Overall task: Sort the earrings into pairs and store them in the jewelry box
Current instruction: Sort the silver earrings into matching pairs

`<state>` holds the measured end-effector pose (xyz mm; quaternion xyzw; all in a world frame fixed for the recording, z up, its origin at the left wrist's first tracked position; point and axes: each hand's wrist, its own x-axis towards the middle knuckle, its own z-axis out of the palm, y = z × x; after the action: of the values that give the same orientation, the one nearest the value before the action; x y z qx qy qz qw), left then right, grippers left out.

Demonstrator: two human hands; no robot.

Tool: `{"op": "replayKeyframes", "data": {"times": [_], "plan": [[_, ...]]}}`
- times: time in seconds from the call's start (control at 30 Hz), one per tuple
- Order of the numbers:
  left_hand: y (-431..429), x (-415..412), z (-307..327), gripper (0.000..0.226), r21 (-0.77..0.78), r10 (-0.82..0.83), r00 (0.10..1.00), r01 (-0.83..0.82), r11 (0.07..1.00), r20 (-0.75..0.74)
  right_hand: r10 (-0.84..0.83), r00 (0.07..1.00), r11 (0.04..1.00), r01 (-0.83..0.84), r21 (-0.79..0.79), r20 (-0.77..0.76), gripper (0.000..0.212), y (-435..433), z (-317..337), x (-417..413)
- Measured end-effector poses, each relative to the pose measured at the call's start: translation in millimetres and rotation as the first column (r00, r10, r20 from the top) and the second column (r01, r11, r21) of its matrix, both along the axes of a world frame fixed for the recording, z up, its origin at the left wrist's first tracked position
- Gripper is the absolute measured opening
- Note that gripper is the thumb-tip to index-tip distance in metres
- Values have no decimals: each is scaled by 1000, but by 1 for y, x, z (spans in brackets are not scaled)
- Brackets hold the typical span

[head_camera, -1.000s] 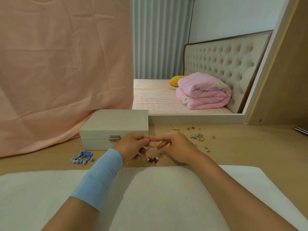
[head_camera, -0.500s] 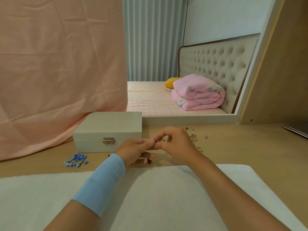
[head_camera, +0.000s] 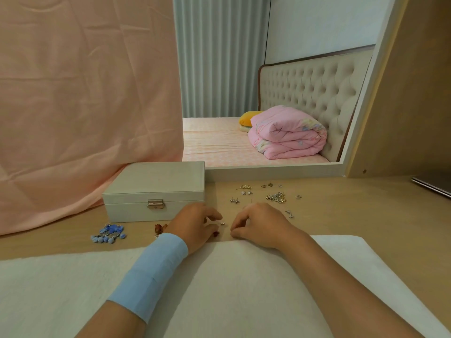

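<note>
Both hands rest on the worktop [head_camera: 341, 215]. The left hand [head_camera: 195, 225] and right hand [head_camera: 258, 223] have curled fingers, holding nothing I can make out. A small stud [head_camera: 222, 223] lies between their fingertips. More earrings [head_camera: 275, 196] are scattered beyond the right fingers. The closed box [head_camera: 156, 189] sits just beyond the left fingers.

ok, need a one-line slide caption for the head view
Both hands, left hand and right hand, rest beside a small stud earring, closed jewelry box behind, loose earrings scattered.
</note>
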<state>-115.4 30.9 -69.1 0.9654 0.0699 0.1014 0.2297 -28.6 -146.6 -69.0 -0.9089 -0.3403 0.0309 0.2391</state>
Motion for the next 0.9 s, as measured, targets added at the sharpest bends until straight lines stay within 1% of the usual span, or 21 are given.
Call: {"op": "replayKeyframes", "data": {"times": [0.07,0.13,0.2,0.23,0.33,0.37,0.43,0.53,0.67,0.77,0.9], "plan": [[1,3,-5,24,97,-55,997,61,993,-56,0,999,998,3,-66,43,10,-1,0,0],[1,4,-9,26,125,-74,993,85,988,-94,18,999,995,-13,-98,51,11,-2,1,0],[0,3,-8,25,124,-74,992,86,989,-98,36,999,992,-33,-119,19,12,-4,5,1],[-1,3,-7,26,123,-71,994,81,989,-82,34,999,995,-35,-94,-18,12,-6,8,3],[-10,8,6,25,92,-71,997,72,993,-10,15,993,997,-6,83,-115,6,-17,20,15],[-15,12,11,25,63,-82,996,81,995,16,5,993,993,10,120,-119,6,-22,24,23],[-26,25,21,24,3,-106,993,106,994,58,-43,994,988,57,145,-97,6,-36,33,44],[-45,55,30,22,-65,-121,991,125,990,59,-139,989,984,144,108,-53,9,-57,40,79],[-65,106,30,22,-78,-130,991,129,989,-12,-235,971,972,235,23,-34,10,-77,37,117],[-74,143,24,23,-47,-120,991,118,992,-52,-236,969,971,237,5,-70,13,-80,30,138],[-80,179,17,23,39,-98,991,102,994,-88,-182,971,983,183,-9,-157,16,-74,20,153]]}}
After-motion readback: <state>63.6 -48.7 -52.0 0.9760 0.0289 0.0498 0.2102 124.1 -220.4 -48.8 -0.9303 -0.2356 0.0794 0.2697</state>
